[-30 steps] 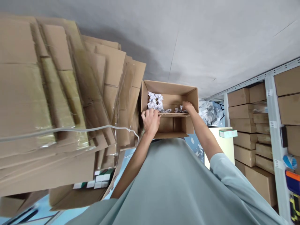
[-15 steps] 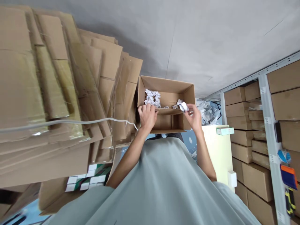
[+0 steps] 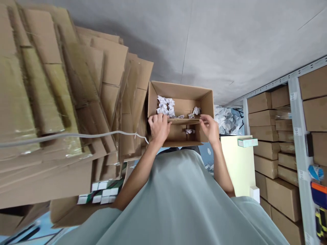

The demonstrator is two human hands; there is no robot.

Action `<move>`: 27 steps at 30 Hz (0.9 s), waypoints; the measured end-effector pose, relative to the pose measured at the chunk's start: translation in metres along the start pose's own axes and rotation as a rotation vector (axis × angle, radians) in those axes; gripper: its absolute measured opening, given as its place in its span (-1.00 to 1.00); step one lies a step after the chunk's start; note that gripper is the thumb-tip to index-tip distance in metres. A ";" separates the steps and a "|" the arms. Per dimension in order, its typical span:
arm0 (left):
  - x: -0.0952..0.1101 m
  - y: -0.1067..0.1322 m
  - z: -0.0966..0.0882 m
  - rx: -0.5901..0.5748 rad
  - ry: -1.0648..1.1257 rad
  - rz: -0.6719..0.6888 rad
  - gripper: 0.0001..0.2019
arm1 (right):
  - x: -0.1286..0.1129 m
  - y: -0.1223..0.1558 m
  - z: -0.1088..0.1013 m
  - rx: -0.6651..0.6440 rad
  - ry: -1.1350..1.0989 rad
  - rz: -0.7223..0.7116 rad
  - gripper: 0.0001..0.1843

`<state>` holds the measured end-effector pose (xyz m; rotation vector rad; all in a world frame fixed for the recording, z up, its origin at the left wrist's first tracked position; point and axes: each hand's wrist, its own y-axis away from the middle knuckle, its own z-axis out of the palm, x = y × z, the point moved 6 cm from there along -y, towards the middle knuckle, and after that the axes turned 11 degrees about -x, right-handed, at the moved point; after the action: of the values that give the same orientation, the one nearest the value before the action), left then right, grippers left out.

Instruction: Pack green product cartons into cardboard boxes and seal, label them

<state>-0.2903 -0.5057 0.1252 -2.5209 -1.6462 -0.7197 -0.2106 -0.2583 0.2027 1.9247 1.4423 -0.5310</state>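
Two open cardboard boxes stand one behind the other in front of me, with their walls meeting in the middle. In the far box (image 3: 182, 89), crumpled white paper (image 3: 166, 105) lies at the left, and smaller crumpled pieces are at the right. Inside the near box (image 3: 176, 134) is one small crumpled paper piece (image 3: 189, 131). My left hand (image 3: 159, 128) is closed over the meeting edges at the left, fingers on the far side. At the right end of these edges my right hand (image 3: 209, 129) pinches the cardboard between thumb and fingers.
Flattened cardboard sheets (image 3: 109, 64) are stacked at the left, crossed by a grey cable (image 3: 89, 135). Crumpled paper (image 3: 227, 120) fills a spot right of the boxes. A pale yellow board (image 3: 236, 166) carries a small green box (image 3: 247, 142). Shelves (image 3: 296, 136) with cartons line the right.
My right hand has let go of the crumpled paper, which now lies in the near box, and has closed on the cardboard edge. My left hand keeps its grip.
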 end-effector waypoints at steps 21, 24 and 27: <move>-0.011 0.018 0.018 -0.050 0.024 -0.084 -0.80 | 0.039 -0.169 0.111 -0.908 0.566 0.431 -0.52; -0.009 0.020 0.017 -0.058 0.031 -0.083 -0.79 | 0.034 -0.172 0.099 -0.812 0.586 0.402 -0.54; -0.006 0.020 0.014 -0.055 0.054 -0.072 -0.77 | 0.019 -0.164 0.074 -0.701 0.596 0.347 -0.68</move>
<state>-0.2696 -0.5156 0.1143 -2.4666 -1.7303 -0.8432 -0.3550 -0.2706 0.0953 1.7257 1.3247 0.6852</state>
